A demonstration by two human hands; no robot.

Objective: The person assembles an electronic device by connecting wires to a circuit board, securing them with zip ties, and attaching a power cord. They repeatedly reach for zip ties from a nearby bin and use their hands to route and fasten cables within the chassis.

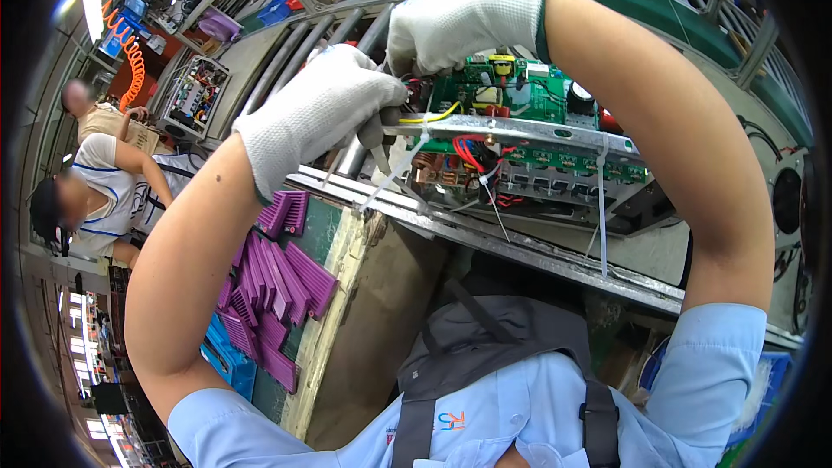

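A metal chassis with green circuit boards [542,95] lies in front of me, with coils and bundled red and black wires on its near side. My left hand [325,104], in a white knit glove with dark fingertips, is closed at the chassis's left end, beside a yellow wire [438,114]. My right hand [464,24], gloved the same way, reaches over the back left corner with bent fingers pressed together. The two hands' fingertips are close to each other; whatever they pinch is hidden. White cable ties [602,208] hang from the chassis's metal rail.
Purple slatted plastic parts [273,282] and blue plastic parts [230,360] lie on a green-topped table to the left. Metal rollers [282,61] run behind my left hand. Another open chassis [198,97] stands farther left, near two people. Orange coiled hoses [130,56] hang there.
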